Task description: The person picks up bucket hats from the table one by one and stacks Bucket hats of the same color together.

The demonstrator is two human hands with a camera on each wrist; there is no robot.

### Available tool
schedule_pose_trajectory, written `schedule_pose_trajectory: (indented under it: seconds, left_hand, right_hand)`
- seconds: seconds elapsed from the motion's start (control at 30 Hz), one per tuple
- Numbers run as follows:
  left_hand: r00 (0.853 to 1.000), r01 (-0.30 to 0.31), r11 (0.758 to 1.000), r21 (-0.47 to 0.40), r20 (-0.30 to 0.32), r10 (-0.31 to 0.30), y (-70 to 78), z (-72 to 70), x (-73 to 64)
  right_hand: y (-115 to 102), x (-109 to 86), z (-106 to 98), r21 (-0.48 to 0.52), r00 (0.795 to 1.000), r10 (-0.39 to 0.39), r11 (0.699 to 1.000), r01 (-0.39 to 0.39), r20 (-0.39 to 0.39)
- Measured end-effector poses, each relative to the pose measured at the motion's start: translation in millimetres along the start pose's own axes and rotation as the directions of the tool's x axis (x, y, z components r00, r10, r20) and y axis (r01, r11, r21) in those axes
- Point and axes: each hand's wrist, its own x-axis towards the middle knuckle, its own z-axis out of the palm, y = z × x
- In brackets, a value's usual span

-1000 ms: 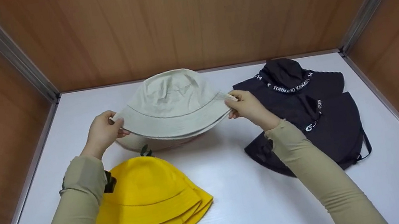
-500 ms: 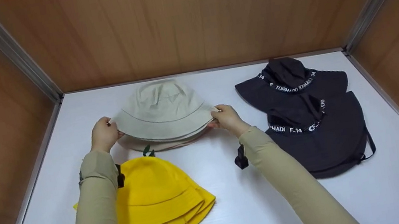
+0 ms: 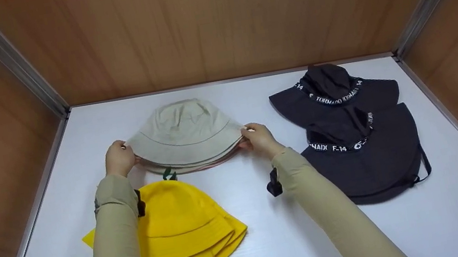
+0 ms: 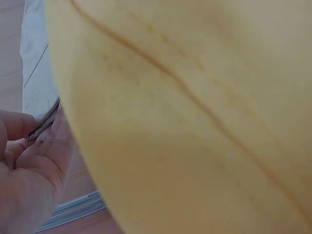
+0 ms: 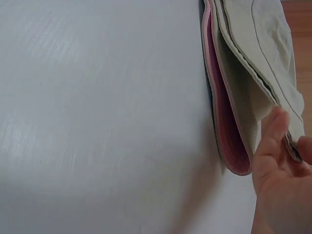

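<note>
The pale hat (image 3: 186, 138) sits crown up over other hats toward the back of the white table (image 3: 271, 242), left of its middle. The left hand (image 3: 119, 158) pinches one side of its brim, thumb above and fingers beneath; the right hand (image 3: 260, 138) pinches the opposite side. Below, a lower hat with pink lining (image 5: 234, 153) shows, a gap open between its brim and the held edge.

The top could land crooked if one hand lets go sooner than the other, and the soft lower brim could fold under if pressed unevenly. The green leaf sprig (image 3: 168, 174) by the stack's front edge might get caught if the brim is dragged forward.

The yellow hats (image 3: 181, 229) lie nearer the person, partly covered by the left sleeve (image 3: 116, 249), and fill most of the left wrist view. Two black hats (image 3: 375, 169) lie at the right, overlapping. How many pale layers are pinched together is hard to count; the crowns underneath are hidden.
</note>
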Motion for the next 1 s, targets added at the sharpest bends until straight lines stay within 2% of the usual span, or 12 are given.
schedule_pose_trajectory:
  seconds: [0.03, 0.1, 0.23, 0.4, 0.57, 0.73, 0.87, 1.0]
  left_hand:
    - [1.000, -0.001, 1.000, 0.002, -0.007, 0.001, 0.2, -0.4, -0.2]
    - [1.000, -0.004, 1.000, 0.008, -0.017, 0.004, 0.2, -0.6, -0.4]
    - [1.000, 0.001, 1.000, 0.002, -0.031, -0.001, -2.4, 1.4, -0.2]
    - [0.999, 0.033, 0.999, -0.016, -0.035, -0.034, -7.1, 4.6, -1.2]
    - [0.998, 0.055, 0.999, -0.003, 0.028, -0.054, -10.5, 3.9, -4.6]
    - [0.996, 0.054, 0.999, 0.009, 0.076, -0.055, -12.1, 3.3, -7.6]
    - [0.996, 0.053, 0.999, -0.012, 0.069, -0.052, -10.5, 5.0, -9.7]
    - [0.999, 0.045, 0.998, -0.046, 0.016, -0.044, -3.3, 9.4, -11.3]
  right_hand:
    - [-9.6, -12.0, 4.5, -0.014, 0.999, 0.028, 1.000, -0.028, -0.027]
    - [-16.6, -22.3, 6.6, 0.004, 0.999, 0.024, 1.000, -0.023, -0.027]
    - [-20.5, -28.7, 9.1, 0.019, 0.999, 0.044, 0.999, -0.043, -0.028]
    - [-18.7, -28.5, 9.0, -0.013, 0.998, 0.053, 0.998, -0.054, -0.028]
    - [-16.4, -27.8, 7.7, 0.027, 0.994, 0.107, 0.994, -0.107, -0.018]
    - [-14.9, -27.8, 6.1, 0.012, 0.988, 0.155, 0.988, -0.155, -0.013]
    - [-13.2, -27.1, 2.9, -0.004, 0.988, 0.150, 0.989, -0.151, -0.025]
    - [-14.5, -29.8, -1.4, 0.011, 0.991, 0.124, 0.992, -0.124, -0.040]
